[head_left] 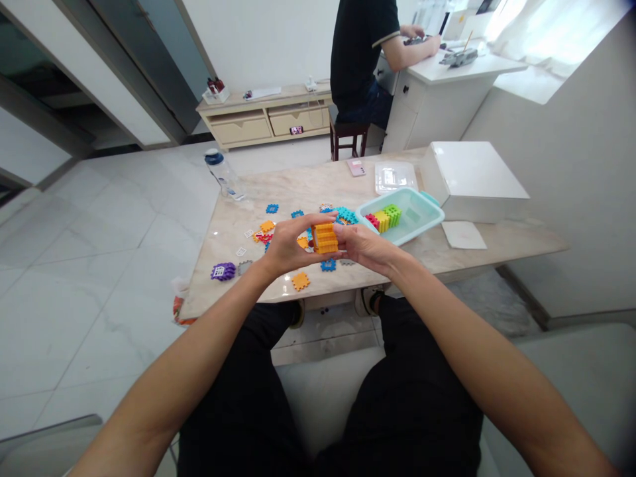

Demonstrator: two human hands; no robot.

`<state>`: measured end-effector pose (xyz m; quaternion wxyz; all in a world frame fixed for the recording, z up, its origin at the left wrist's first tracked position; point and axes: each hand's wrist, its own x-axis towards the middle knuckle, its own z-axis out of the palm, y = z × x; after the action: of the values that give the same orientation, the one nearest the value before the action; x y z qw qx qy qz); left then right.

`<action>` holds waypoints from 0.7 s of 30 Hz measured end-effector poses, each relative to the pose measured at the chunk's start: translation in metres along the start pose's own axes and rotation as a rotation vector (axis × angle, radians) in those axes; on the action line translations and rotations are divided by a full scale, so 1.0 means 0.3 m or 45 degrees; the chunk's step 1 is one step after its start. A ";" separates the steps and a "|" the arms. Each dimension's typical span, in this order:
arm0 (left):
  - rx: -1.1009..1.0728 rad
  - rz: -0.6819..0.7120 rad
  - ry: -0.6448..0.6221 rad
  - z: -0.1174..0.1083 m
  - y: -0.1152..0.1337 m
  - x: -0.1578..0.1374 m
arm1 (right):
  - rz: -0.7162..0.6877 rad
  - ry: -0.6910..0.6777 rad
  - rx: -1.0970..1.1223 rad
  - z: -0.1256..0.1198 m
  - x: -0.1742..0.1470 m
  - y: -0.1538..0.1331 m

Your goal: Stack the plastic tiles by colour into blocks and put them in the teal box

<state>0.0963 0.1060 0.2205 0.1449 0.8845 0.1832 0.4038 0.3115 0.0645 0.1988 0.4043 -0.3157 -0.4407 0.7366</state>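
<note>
Above the near part of the table, a stack of orange interlocking tiles [325, 238] is held between my two hands. My left hand [287, 246] pinches it from the left, thumb and fingers closed around its edges. From the right, the fingers of my right hand [365, 245] press on the same stack. Under and around my hands lie loose toothed tiles, among them a single orange tile [301, 281], a blue tile [328, 265] and a purple stack [223, 271]. Beside my right hand, a pale teal tray [422, 222] holds red, yellow and green tile stacks [392, 214].
A water bottle [226, 175] stands at the table's far left corner. Toward the back are a pink phone [356, 167], a clear plastic lid [395, 177] and a large white box [479, 172]. A paper sheet [464, 235] lies right. Another person [365, 59] sits at a desk beyond.
</note>
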 end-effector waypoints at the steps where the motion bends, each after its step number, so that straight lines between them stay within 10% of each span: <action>1: -0.003 -0.003 -0.003 0.001 0.001 0.000 | -0.001 -0.002 -0.003 0.000 0.000 0.000; 21: 0.115 0.150 0.008 0.006 0.002 -0.002 | 0.004 -0.047 -0.194 0.004 -0.004 0.011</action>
<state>0.0975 0.1050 0.2194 0.0805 0.8982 0.1493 0.4055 0.3101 0.0620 0.1966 0.3695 -0.3326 -0.5025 0.7073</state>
